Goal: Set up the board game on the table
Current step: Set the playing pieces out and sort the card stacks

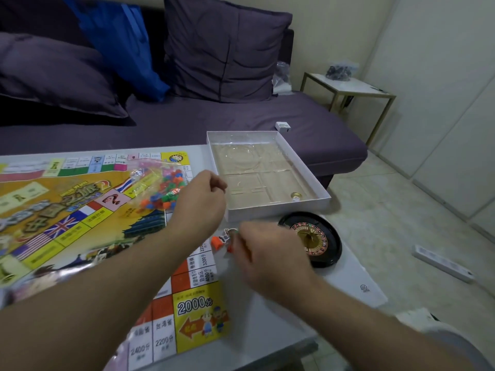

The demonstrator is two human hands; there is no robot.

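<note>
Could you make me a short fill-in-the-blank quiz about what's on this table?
The bag of coloured pieces lies on the ____.
The roulette wheel sits nearer the camera than the open ____.
The pawn stand beside the right hand is coloured ____.
Behind the table stands a ____ sofa.

Missing words: game board; box; orange; purple

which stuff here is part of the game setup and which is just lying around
Part of the job:
game board
bag of coloured pieces
open box
roulette wheel
orange pawn stand
left hand
right hand, on small pieces

Just lying about:
cushions
blue bag
side table
power strip
</note>
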